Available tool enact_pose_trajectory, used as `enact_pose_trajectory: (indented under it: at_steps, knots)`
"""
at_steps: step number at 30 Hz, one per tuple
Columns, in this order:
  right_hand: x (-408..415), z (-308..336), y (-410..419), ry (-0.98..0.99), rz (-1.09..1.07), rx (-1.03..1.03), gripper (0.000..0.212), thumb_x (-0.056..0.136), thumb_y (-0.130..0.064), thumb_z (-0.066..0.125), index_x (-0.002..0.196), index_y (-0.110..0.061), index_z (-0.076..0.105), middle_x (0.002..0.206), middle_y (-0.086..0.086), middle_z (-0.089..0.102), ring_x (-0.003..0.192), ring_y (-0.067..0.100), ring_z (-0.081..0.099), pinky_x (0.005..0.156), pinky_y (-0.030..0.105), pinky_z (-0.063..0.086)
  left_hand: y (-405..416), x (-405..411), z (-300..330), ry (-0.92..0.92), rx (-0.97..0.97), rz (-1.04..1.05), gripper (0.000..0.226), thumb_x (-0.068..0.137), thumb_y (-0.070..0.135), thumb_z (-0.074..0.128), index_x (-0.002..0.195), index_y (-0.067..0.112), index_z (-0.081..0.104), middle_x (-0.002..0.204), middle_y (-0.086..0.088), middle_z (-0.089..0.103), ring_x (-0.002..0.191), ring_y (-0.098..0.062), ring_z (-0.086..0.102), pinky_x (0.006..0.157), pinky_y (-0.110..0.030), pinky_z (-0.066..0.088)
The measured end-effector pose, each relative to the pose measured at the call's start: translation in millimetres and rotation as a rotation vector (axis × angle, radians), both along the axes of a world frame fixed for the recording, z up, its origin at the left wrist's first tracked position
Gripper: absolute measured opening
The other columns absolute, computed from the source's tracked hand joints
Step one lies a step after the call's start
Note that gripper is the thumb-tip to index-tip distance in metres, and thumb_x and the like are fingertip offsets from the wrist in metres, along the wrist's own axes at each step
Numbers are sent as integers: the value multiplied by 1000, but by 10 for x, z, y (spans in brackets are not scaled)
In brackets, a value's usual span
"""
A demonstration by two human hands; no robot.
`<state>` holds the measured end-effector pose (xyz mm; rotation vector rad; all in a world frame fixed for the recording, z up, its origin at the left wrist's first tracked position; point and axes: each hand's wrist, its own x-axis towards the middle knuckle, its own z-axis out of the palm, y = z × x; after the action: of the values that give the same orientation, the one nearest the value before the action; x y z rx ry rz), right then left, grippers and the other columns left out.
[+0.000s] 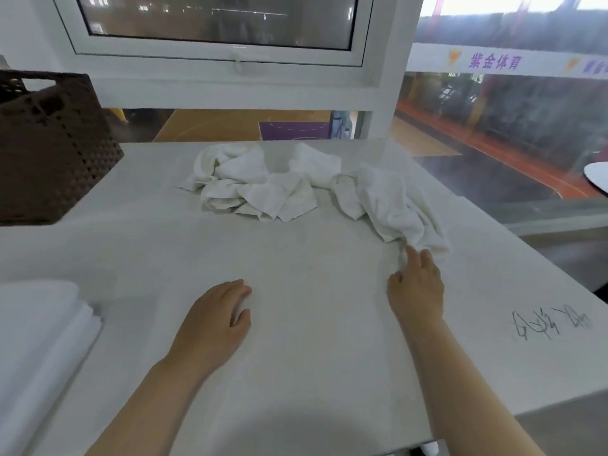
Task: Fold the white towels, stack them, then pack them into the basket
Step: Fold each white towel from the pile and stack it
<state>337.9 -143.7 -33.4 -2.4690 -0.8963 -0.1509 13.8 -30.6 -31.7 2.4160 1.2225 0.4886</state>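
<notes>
A crumpled white towel [391, 205] lies at the right of the white table [296, 324], its near corner touching the fingertips of my right hand [416, 287]; whether the fingers pinch it I cannot tell. A heap of more crumpled white towels [260, 185] sits at the far middle. Folded white towels form a stack [39, 330] at the near left edge. My left hand [217, 320] rests on the table, fingers loosely curled, holding nothing. The dark brown woven basket [56, 149] stands at the far left.
A window frame [230, 60] rises behind the table. To the right, past the table's edge, glass looks down on a sports court. Black scribbled writing [549, 322] marks the table's right side. A round white object [595, 179] shows at the far right.
</notes>
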Motion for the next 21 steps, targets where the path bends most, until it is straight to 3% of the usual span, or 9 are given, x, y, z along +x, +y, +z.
enact_pose_trajectory:
  at_steps: [2, 6, 12, 16, 19, 21]
  knots:
    - [50, -30, 64, -28, 24, 9, 52, 88, -9, 49, 140, -9, 44, 133, 17, 50, 108, 40, 53, 86, 44, 44, 56, -58, -24, 5, -9, 20, 46, 98, 29, 50, 143, 26, 47, 153, 13, 36, 143, -6, 28, 116, -23, 19]
    - [154, -8, 133, 16, -4, 137, 40, 90, -4, 47, 129, -10, 54, 119, 13, 59, 106, 36, 53, 75, 37, 41, 95, -89, -61, -2, -13, 22, 45, 97, 29, 51, 142, 27, 48, 154, 13, 36, 143, -7, 27, 117, -24, 19]
    - [94, -42, 175, 20, 93, 289, 23, 94, -11, 50, 114, -12, 62, 104, 8, 63, 99, 31, 56, 73, 33, 38, 76, 51, -89, -35, 47, -23, 41, 97, 33, 48, 138, 29, 51, 151, 15, 39, 141, -5, 30, 115, -18, 15]
    - [-204, -63, 427, 32, 210, 310, 24, 95, -11, 50, 117, -11, 62, 108, 8, 64, 101, 32, 57, 77, 33, 41, 165, 251, -76, -41, 51, -69, 50, 93, 40, 39, 140, 27, 50, 153, 14, 38, 141, -4, 30, 113, -15, 8]
    - [-637, -75, 658, 23, 360, 328, 27, 95, -9, 54, 121, -11, 61, 113, 8, 63, 105, 28, 55, 84, 35, 43, 242, 361, -44, -49, 53, -88, 43, 100, 33, 46, 143, 27, 46, 153, 13, 36, 142, -4, 28, 111, -12, 5]
    - [-927, -83, 777, 17, 536, 329, 25, 94, -10, 56, 119, -15, 60, 110, 2, 61, 101, 19, 54, 82, 28, 42, 291, 379, -33, -95, 26, -87, 43, 100, 33, 47, 143, 28, 46, 151, 16, 38, 139, -1, 30, 109, -10, 10]
